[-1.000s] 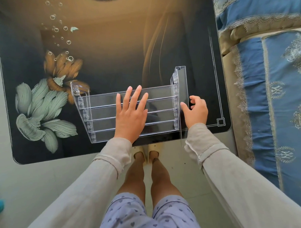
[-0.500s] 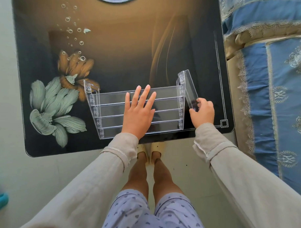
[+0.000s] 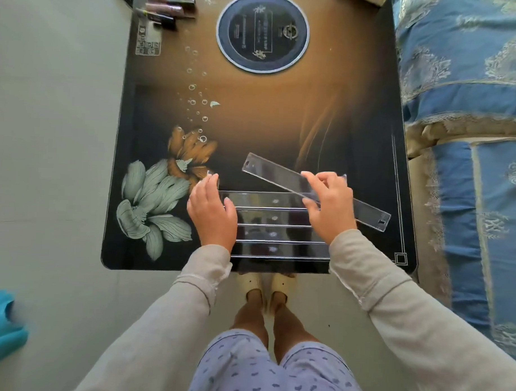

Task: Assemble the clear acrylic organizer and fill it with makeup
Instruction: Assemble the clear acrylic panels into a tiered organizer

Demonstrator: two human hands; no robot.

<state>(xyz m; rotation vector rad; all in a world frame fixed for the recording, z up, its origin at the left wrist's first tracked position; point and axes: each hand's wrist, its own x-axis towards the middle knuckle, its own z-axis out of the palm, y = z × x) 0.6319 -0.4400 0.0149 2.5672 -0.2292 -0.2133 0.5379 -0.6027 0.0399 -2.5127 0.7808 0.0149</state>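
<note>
The partly built clear acrylic organizer (image 3: pixel 276 234), with several stepped shelves, lies flat on the dark flowered table (image 3: pixel 283 114) near its front edge. My left hand (image 3: pixel 212 215) curls over the organizer's left end and grips it. My right hand (image 3: pixel 329 209) pinches a long clear acrylic side panel (image 3: pixel 273 174) held slantwise above the organizer's right end, its far tip pointing up and left. The organizer's right end is hidden under my right hand. Several makeup tubes (image 3: pixel 170 3) lie at the table's far left corner.
A round dark disc (image 3: pixel 262 31) is set into the far middle of the table. A bed with a blue patterned cover (image 3: pixel 472 144) runs along the table's right side. A blue object (image 3: pixel 0 329) sits on the grey floor at lower left.
My right hand has taken the side panel off the organizer's right end and lifted it across. My left hand slid from the shelves' middle to the left end. The view has widened.
</note>
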